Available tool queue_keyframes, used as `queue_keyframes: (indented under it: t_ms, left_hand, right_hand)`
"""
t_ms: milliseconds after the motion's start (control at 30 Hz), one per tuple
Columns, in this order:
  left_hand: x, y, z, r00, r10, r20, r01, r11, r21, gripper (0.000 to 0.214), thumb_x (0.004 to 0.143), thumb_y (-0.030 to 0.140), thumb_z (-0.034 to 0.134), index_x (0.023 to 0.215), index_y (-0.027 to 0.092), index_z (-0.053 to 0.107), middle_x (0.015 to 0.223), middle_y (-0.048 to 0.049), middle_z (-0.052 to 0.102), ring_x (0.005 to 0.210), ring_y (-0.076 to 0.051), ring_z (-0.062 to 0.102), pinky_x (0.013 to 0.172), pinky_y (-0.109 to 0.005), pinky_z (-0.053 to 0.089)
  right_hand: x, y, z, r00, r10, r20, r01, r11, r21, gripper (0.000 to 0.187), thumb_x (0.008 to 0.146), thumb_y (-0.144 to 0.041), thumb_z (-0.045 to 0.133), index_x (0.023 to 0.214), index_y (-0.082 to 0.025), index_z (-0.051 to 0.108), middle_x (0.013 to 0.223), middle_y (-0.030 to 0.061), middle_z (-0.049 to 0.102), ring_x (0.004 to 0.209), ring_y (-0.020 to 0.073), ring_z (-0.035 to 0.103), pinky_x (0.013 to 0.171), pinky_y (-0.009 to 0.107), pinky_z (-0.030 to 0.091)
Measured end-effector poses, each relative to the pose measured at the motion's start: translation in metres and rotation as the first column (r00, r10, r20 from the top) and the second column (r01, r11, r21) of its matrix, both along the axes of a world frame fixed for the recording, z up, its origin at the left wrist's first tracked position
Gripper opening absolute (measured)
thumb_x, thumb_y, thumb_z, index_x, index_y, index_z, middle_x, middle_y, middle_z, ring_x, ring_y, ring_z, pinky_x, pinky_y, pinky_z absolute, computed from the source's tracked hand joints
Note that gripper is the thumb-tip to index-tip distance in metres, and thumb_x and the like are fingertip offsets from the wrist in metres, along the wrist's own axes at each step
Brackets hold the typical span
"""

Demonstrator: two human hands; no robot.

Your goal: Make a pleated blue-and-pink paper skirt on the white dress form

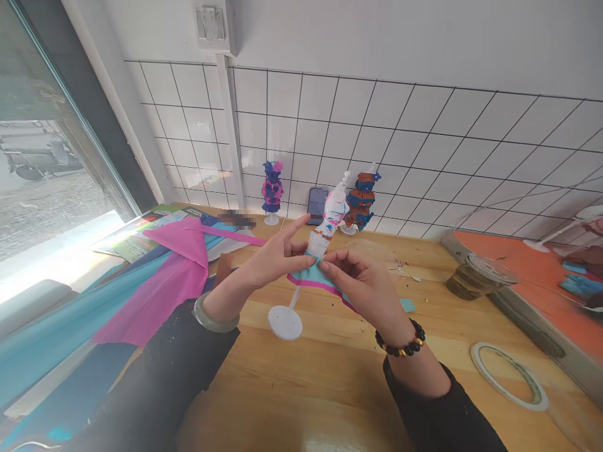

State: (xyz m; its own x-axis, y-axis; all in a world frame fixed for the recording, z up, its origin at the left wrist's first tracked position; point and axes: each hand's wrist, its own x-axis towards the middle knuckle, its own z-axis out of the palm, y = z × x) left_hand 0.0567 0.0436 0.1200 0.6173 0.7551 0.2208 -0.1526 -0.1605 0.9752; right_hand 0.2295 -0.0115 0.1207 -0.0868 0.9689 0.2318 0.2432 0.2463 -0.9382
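Tilted on its round white base [285, 322], a small white mannequin [333, 207] leans away to the right, its torso marked with pink, blue and brown scraps. Around its lower end runs a strip of turquoise paper or cloth [308, 274] with a magenta edge, partly gathered. My left hand [282, 252] presses the strip against the mannequin with the thumb, index finger raised and stretched out. My right hand [362, 282] pinches the strip between thumb and fingers close to my left thumb. The strip's far side is hidden behind the mannequin and my right hand.
Two dressed mannequins, one blue and pink [272, 188], one brown and blue [362, 201], stand by the tiled wall with a phone [318, 206] between them. Pink sheets [176, 251] lie left. A tape roll [509, 376] and a lidded plastic cup [475, 279] are right.
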Motion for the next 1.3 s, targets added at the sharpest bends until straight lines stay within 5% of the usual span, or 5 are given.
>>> queue_keyframes:
  t_ms: [700,900,1067,1167,1300]
  left_hand:
    - [-0.0010,0.0026,-0.0033,0.999,-0.027,-0.029,0.028,1.000,0.008,0.077,0.080,0.030,0.061,0.144,0.027,0.018,0.102,-0.0075,0.063,0.077,-0.015,0.056,0.063,-0.027,0.041]
    - [0.0033,-0.0002,-0.0040,0.995,0.072,-0.070,-0.071,0.997,0.029,0.082,0.076,0.035,0.065,0.144,0.025,0.019,0.080,-0.0021,0.062,0.069,-0.014,0.054,0.058,-0.025,0.039]
    - [0.0046,0.0000,-0.0058,0.994,0.090,-0.063,-0.090,0.996,0.004,0.082,0.076,0.036,0.065,0.144,0.023,0.021,0.092,-0.0068,0.064,0.078,-0.017,0.059,0.065,-0.029,0.044]
    - [0.0040,0.0021,-0.0062,0.986,0.155,-0.064,-0.156,0.988,-0.003,0.080,0.076,0.039,0.064,0.143,0.023,0.023,0.085,-0.0046,0.065,0.073,-0.016,0.058,0.060,-0.027,0.043]
    - [0.0045,0.0034,-0.0049,0.969,0.240,-0.051,-0.242,0.970,-0.032,0.074,0.076,0.040,0.063,0.140,0.021,0.031,0.087,-0.0055,0.065,0.066,-0.013,0.055,0.054,-0.024,0.039]
  right_hand:
    - [0.0017,0.0025,-0.0063,0.996,-0.058,0.072,0.049,0.991,0.123,0.024,0.078,-0.041,0.061,0.081,-0.017,0.063,0.070,0.0023,0.059,0.056,0.0094,0.047,0.046,0.022,0.037]
    - [0.0008,0.0036,-0.0098,0.980,-0.103,0.168,0.063,0.971,0.231,0.019,0.081,-0.037,0.058,0.083,-0.018,0.064,0.073,0.0029,0.063,0.061,0.0122,0.054,0.050,0.024,0.042]
    - [0.0006,0.0031,-0.0079,0.972,-0.134,0.194,0.077,0.957,0.278,0.018,0.082,-0.036,0.058,0.082,-0.019,0.063,0.076,0.0037,0.064,0.067,0.0146,0.058,0.058,0.028,0.048]
    - [0.0008,0.0012,-0.0047,0.960,-0.185,0.210,0.079,0.898,0.433,0.014,0.084,-0.032,0.055,0.088,-0.019,0.061,0.090,0.0063,0.063,0.082,0.0172,0.059,0.070,0.033,0.051]
    - [-0.0016,-0.0009,-0.0045,0.880,-0.294,0.374,-0.069,0.699,0.712,0.022,0.079,-0.027,0.061,0.099,-0.019,0.057,0.101,0.0101,0.059,0.099,0.0226,0.054,0.081,0.041,0.047]
